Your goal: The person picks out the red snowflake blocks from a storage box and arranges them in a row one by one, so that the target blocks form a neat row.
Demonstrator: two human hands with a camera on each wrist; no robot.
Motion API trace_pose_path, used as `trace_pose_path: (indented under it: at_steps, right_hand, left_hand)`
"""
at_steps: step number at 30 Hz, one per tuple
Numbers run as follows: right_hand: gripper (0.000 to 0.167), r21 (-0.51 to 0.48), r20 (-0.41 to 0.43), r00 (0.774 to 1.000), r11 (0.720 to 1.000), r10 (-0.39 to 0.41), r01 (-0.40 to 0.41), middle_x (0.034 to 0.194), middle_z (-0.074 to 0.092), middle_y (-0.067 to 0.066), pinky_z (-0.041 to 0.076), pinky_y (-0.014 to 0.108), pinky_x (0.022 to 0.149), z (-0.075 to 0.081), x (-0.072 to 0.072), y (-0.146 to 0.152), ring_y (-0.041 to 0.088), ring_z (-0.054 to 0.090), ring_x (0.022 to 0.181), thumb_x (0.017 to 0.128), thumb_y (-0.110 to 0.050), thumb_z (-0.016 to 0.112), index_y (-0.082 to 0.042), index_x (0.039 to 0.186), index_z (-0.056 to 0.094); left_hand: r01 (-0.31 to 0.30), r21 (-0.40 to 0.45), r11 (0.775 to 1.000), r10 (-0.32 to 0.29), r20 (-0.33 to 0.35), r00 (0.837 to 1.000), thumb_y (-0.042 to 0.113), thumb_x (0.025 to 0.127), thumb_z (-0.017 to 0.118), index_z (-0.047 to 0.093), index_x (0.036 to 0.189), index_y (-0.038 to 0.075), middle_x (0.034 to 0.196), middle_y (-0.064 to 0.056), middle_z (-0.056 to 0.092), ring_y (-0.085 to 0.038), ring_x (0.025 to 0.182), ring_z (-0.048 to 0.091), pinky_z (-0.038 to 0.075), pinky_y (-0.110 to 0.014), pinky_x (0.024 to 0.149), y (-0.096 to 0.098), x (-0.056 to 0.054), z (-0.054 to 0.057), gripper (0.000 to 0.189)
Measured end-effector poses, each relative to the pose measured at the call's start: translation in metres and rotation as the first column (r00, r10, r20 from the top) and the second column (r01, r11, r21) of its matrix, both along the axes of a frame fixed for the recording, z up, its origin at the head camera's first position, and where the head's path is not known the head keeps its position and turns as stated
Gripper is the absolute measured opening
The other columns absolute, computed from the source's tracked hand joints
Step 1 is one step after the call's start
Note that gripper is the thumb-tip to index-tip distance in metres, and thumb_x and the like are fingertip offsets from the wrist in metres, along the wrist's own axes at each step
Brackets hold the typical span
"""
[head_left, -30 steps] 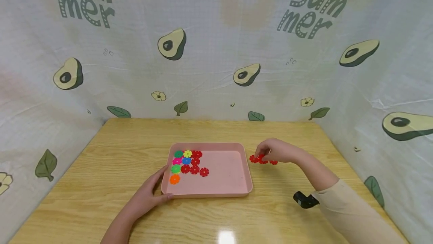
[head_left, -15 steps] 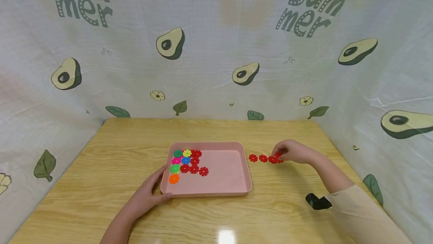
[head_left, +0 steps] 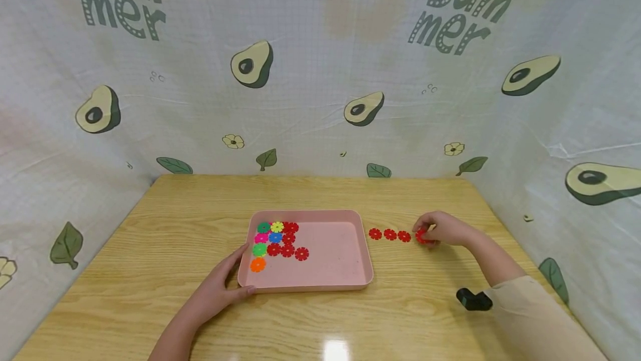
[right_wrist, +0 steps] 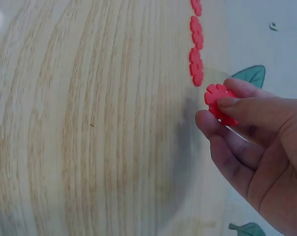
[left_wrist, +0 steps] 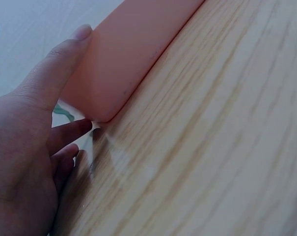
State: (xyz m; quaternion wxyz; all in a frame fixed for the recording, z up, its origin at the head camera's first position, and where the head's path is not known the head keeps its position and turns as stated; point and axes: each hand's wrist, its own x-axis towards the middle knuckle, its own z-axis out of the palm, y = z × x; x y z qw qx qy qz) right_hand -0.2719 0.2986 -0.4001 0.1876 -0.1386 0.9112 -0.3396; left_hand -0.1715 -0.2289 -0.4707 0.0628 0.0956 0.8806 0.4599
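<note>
My right hand [head_left: 444, 230] pinches a red snowflake-shaped plastic disc [right_wrist: 215, 95] between thumb and fingers, at the right end of a row of red discs [head_left: 390, 234]. In the right wrist view the disc stands tilted, close to the row's end. My left hand [head_left: 218, 291] holds the left side of a pink tray [head_left: 333, 261], thumb at the front corner and fingers along the left wall. The left wrist view shows the thumb on the tray's rim. Inside the tray, at its left, lie several red discs [head_left: 287, 250] beside green, yellow, pink, blue and orange ones.
The wooden table [head_left: 310, 325] carries the tray near its middle. A patterned cloth [head_left: 300, 99] hangs behind it and along both sides. A black device [head_left: 473, 300] sticks out by the right sleeve.
My right hand has moved right along the row and now has a red disc at its end. Discs that it covered are in sight. The left hand and tray have stayed still.
</note>
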Motion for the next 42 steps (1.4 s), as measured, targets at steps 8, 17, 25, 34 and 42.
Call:
trace_pose_path:
  at_steps: [8, 17, 25, 34, 42]
  right_hand:
    - [0.028, 0.029, -0.041, 0.999, 1.0, 0.01, -0.009, 0.094, 0.061, 0.01, 0.054, 0.034, 0.064, -0.011, -0.007, 0.006, 0.021, 0.054, 0.078, 0.079, 0.012, 0.069, 0.006, 0.106, 0.066]
    - [0.024, 0.047, -0.075, 0.997, 0.998, 0.033, -0.03, 0.091, 0.062, 0.008, 0.051, 0.033, 0.064, -0.016, -0.011, 0.003, 0.021, 0.053, 0.078, 0.079, 0.011, 0.069, 0.004, 0.102, 0.068]
    - [0.022, 0.051, -0.078, 0.997, 0.999, 0.009, -0.006, 0.093, 0.062, 0.009, 0.049, 0.034, 0.067, -0.019, -0.012, 0.002, 0.022, 0.051, 0.08, 0.081, 0.01, 0.069, 0.003, 0.102, 0.069]
    - [0.021, 0.03, -0.084, 0.996, 1.0, 0.003, 0.0, 0.098, 0.063, 0.012, 0.049, 0.033, 0.064, -0.022, -0.012, 0.003, 0.022, 0.051, 0.077, 0.082, 0.008, 0.071, 0.005, 0.103, 0.068]
    - [0.023, 0.023, -0.071, 0.997, 1.0, 0.007, -0.005, 0.102, 0.061, 0.014, 0.048, 0.033, 0.063, -0.024, -0.013, 0.004, 0.02, 0.05, 0.073, 0.082, 0.008, 0.07, 0.004, 0.104, 0.069]
  left_hand:
    - [0.007, 0.004, 1.0, -0.007, -0.004, 1.0, 0.043, 0.079, 0.079, 0.027, 0.155, 0.023, 0.155, -0.016, 0.029, -0.041, 0.142, 0.021, 0.018, -0.064, 0.111, 0.0, 0.0, -0.001, 0.094]
    - [0.007, 0.009, 1.0, -0.007, -0.008, 1.0, 0.043, 0.079, 0.079, 0.027, 0.155, 0.023, 0.155, -0.015, 0.029, -0.04, 0.142, 0.022, 0.018, -0.064, 0.111, -0.001, -0.001, -0.002, 0.093]
    - [0.012, 0.017, 1.0, -0.011, -0.009, 1.0, 0.043, 0.079, 0.079, 0.027, 0.155, 0.023, 0.155, -0.015, 0.029, -0.041, 0.142, 0.022, 0.018, -0.064, 0.111, -0.001, -0.001, -0.003, 0.094]
    - [0.007, 0.007, 1.0, -0.007, -0.006, 1.0, 0.044, 0.08, 0.079, 0.027, 0.155, 0.023, 0.156, -0.015, 0.029, -0.041, 0.142, 0.021, 0.018, -0.064, 0.111, -0.001, -0.001, -0.002, 0.094]
    - [0.001, -0.006, 1.0, -0.001, -0.001, 1.0, 0.045, 0.079, 0.079, 0.027, 0.155, 0.024, 0.156, -0.015, 0.028, -0.042, 0.142, 0.02, 0.018, -0.065, 0.11, -0.001, -0.001, -0.002, 0.094]
